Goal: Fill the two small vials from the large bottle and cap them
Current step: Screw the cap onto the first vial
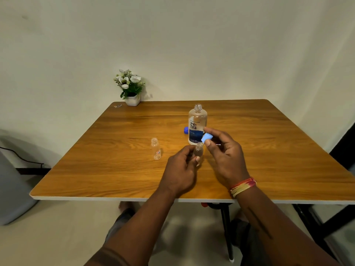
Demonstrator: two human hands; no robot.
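Wooden table (269, 150): wide bare boards left and right of both hands, so plenty of room for sideways moves; near edge close under the wrists, nothing resting on it.

Large bottle (197, 124): upright and uncapped, just beyond the right hand and partly hidden by its fingers. Likely hazard here: a backhand knock during the capping move, tipping an open neck and spilling. Level inside hard to read.

Left hand (181, 169): wrapped around one small vial (198, 152), tilted slightly toward the right hand, mouth open. Contents too clear to judge; if filled, a squeeze or extra tilt could slop liquid out.

Right hand (224, 154): pinching a light blue cap (206, 137) between thumb and fingertips, just above and beside the vial's mouth, not yet seated. Crooked start on the thread probably means a cross-threaded or dropped cap.

Second vial (156, 148): standing free and open, well to the left of the left hand; light, easy to topple with a careless sweep.

Dark blue cap (185, 130): lying beyond the left hand, beside the bottle's base, clear of the working space.
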